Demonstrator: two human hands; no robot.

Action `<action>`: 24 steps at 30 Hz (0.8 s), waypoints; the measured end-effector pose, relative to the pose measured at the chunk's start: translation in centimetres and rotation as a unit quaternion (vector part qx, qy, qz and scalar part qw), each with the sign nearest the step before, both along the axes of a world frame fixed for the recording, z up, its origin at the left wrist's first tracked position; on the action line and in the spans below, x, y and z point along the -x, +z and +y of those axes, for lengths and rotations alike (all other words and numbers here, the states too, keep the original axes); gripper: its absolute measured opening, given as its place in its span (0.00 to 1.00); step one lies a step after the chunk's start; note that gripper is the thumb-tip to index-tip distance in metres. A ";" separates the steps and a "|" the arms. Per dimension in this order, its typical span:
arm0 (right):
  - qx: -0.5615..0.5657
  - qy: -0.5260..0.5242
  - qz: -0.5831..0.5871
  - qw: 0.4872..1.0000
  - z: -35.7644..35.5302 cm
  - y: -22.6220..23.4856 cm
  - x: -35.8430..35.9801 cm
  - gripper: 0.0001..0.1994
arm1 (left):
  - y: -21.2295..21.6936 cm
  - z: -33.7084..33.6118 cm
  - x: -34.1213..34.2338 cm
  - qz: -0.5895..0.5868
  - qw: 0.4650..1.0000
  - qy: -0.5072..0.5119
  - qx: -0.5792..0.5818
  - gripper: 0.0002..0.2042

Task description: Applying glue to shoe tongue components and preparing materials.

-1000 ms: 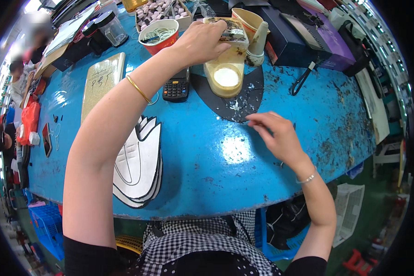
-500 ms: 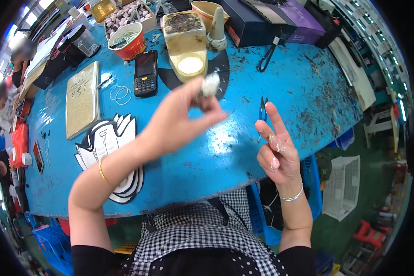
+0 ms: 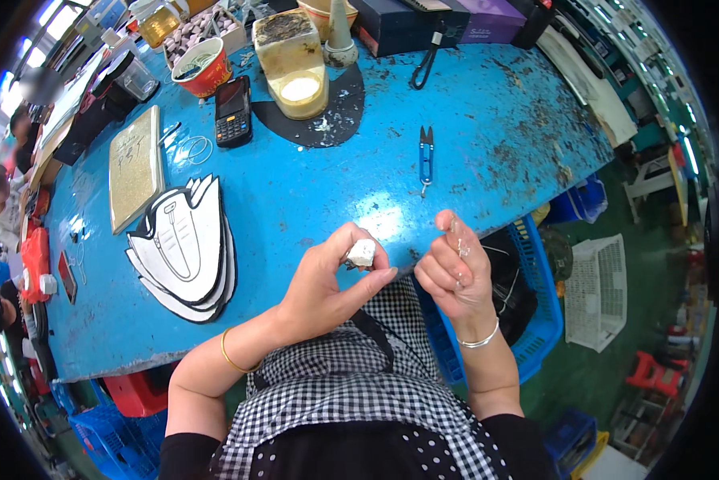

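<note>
My left hand (image 3: 331,276), at the near table edge, is closed around a small white-topped piece (image 3: 363,253) with a dark underside; its exact kind does not show. To its right my right hand (image 3: 460,268) is held up, fingers curled in and the index finger bent above the others. White residue clings to its fingers, and I see no object in it. Blue thread snips (image 3: 426,160) lie on the table beyond. A yellowed pot (image 3: 303,88) with white contents sits on a black pad (image 3: 335,120). Stacked white shoe-upper-shaped pieces with black edges (image 3: 183,252) lie left.
A handheld scanner (image 3: 233,116), a gold notebook (image 3: 133,172) and a red bowl of bands (image 3: 202,70) stand at the far left. A black strap (image 3: 429,62) lies near dark boxes (image 3: 407,28). A blue basket (image 3: 539,300) is beside me, below the blue tabletop (image 3: 295,188).
My left hand has come down from near the pot toward me with the white-topped piece. My right hand has lowered and its fingers have curled in. The view has shifted.
</note>
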State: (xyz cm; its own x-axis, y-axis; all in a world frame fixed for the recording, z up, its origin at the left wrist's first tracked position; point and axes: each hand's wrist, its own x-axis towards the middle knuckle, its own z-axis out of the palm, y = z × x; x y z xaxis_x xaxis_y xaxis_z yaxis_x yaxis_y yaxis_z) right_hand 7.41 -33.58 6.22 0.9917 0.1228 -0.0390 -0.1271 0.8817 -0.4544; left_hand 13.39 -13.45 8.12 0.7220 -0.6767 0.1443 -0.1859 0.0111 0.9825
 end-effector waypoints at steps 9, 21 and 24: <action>0.134 -0.154 -0.098 0.974 1.1 -3.2 2.5 0.20 | -1.6 -3.7 3.1 -0.082 0.995 0.001 0.050 0.18; 0.135 -0.149 -0.083 0.976 3.5 -3.2 5.7 0.12 | -4.4 -3.4 5.4 -0.056 0.993 -0.073 0.078 0.10; 0.080 -0.069 -0.059 0.993 3.5 -1.8 6.5 0.11 | -2.7 -2.7 5.9 0.081 0.985 -0.123 0.092 0.07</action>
